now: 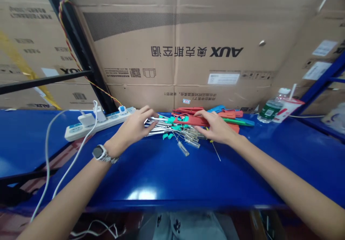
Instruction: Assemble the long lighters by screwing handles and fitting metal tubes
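My right hand (pixel 217 127) has its fingers closed on a long, flat red plastic piece (pixel 190 120) with an opening and teal parts near its left end. At the left side of the pile, my left hand (pixel 138 123) pinches a thin silver rod (pixel 157 119) that points at the red piece. Beneath and between both hands lies a heap of slim metal rods (pixel 159 128) with teal ends. Several clear plastic handles (pixel 192 135) with thin shafts lie at its front. Two small teal caps (pixel 168 136) rest nearby on the blue table (pixel 151 175).
More red and orange plastic pieces (pixel 231 113), with blue and green ones, are piled behind my right hand. A white power strip (pixel 99 125) with plugs and cables lies at left. A bottle (pixel 269 109) and lidded cup (pixel 287 110) stand at right. Large cartons (pixel 188 28) rise behind.
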